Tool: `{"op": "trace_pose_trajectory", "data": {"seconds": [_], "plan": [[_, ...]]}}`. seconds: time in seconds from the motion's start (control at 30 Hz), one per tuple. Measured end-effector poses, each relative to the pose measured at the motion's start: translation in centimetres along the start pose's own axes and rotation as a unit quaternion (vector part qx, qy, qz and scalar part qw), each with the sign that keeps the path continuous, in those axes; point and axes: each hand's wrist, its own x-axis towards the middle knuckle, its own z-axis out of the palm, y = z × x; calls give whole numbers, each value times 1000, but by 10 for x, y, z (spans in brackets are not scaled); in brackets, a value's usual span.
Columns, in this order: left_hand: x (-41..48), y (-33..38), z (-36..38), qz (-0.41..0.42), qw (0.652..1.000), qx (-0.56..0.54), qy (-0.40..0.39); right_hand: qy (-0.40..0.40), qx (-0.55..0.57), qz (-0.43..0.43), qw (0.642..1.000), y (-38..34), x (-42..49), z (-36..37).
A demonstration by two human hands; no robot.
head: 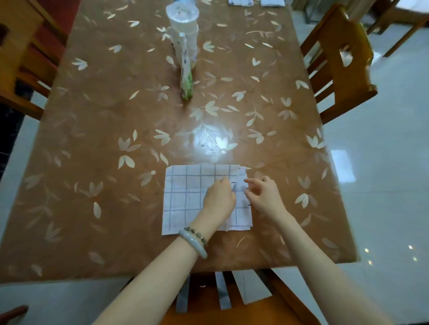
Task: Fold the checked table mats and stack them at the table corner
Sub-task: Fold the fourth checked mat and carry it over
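1. Pressing down at lower centre of the head view, the left hand (220, 197) lies curled on a folded checked mat (185, 199) on the table (116, 139).
2. Right hand (264, 194), fingers loosely apart, hovers at the mat's right edge, gripping nothing.
3. Upper centre: a clear jar (183, 20).

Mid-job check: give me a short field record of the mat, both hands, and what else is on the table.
mat: checked mat, folded, layered edges uneven on its right side, lying near the table's near edge
left hand: left hand resting on the mat, fingers curled at the right-side layers; bracelets on wrist
right hand: right hand at the mat's right edge, fingers loosely bent; grip unclear
table: brown leaf-patterned table
other items: clear jar and a packet at centre
far edge: pale folded cloths, partly cut off
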Motion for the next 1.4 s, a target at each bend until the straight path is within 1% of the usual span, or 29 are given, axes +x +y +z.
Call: {"op": "trace_pose_trajectory", "data": {"seconds": [0.1,0.23,0.53,0.67,0.73,0.8,0.87,0.93,0.97,1.0,1.03,1.1,1.17,1.27,1.4], "plan": [[7,2,18,-20,999,23,-11,-12,-110,-20,994,11,1,5],[9,4,28,-15,1000,25,-3,-3,-155,-42,987,19,-2,9],[10,15,44,9,999,28,-13,21,-132,-47,990,26,-2,15],[12,13,51,-6,1000,-8,-18,25,-106,-39,993,28,-3,16],[10,8,50,15,999,-28,0,17,-103,-35,994,29,-3,16],[8,-5,43,74,994,8,75,8,-95,-33,995,29,-2,13],[9,-30,33,107,983,78,127,12,-62,-26,998,28,0,9],[11,-62,24,100,975,144,136,62,-45,-48,996,24,0,4],[12,-79,21,92,971,171,141,90,-64,-80,991,22,-1,5],[12,-93,19,84,967,194,144,102,-97,-114,983,18,-2,8],[12,-104,16,75,964,212,139,95,-134,-145,976,14,-1,13],[11,-120,10,58,964,229,121,41,-197,-175,964,8,1,27],[11,-127,4,46,962,241,117,-1,-235,-164,958,6,5,41],[13,-132,3,39,958,266,100,-40,-256,-133,957,12,10,51],[16,-141,6,34,958,271,84,-45,-297,-123,946,17,15,53]]}}
